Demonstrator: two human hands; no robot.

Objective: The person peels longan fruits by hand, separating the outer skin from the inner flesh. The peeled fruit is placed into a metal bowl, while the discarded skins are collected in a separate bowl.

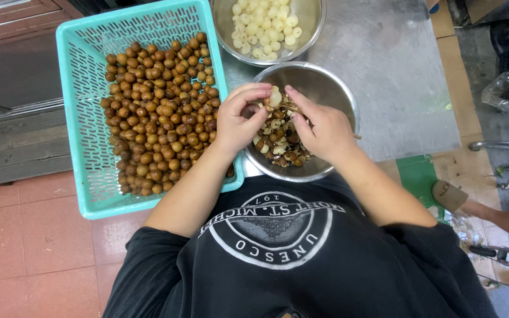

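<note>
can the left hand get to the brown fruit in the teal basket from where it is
Probably yes. The left hand is right beside the teal basket, the brown fruit lies uncovered in an open pile, and nothing stands between them. It would first have to let go of the half-peeled fruit.

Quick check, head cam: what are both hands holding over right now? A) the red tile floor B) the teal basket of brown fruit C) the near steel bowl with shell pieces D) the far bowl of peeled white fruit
C: the left hand and right hand pinch a half-peeled fruit above the near steel bowl, which holds brown shell pieces.
</note>
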